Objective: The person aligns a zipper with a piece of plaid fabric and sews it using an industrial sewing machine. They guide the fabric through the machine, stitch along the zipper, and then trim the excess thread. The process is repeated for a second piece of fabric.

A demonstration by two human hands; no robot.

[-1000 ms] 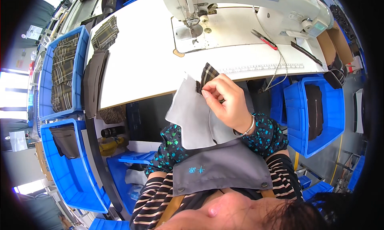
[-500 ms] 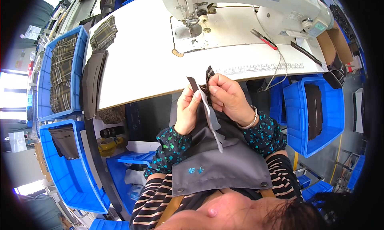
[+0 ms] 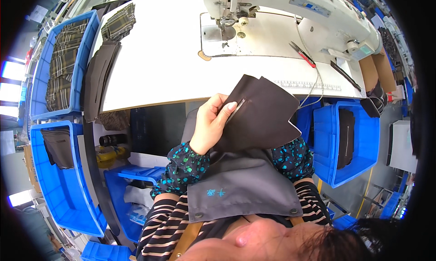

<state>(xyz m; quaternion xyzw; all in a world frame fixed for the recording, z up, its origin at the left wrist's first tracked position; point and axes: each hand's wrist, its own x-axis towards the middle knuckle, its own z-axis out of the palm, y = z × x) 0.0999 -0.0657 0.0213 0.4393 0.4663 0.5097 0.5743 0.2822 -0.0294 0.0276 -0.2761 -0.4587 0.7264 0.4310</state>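
A dark brown fabric panel (image 3: 268, 111) is spread out above my lap, at the front edge of the table. It has a notch cut at its right corner and a short slit with a pale, zipper-like line. My left hand (image 3: 212, 120) is closed on the panel's left side, thumb on top beside the slit. The panel covers my right hand; only the patterned right sleeve shows below it, so its fingers are hidden.
A sewing machine (image 3: 318, 11) stands on the white table (image 3: 154, 56). Red-handled thread snips (image 3: 303, 55), a cord and a ruler strip lie on the right. Brown and plaid pieces lie at the left edge. Blue bins (image 3: 63, 183) holding fabric flank me.
The fabric, seen edge-on between both hands before, is now opened flat with its brown face showing. My right hand has gone behind it. The view has shifted slightly.
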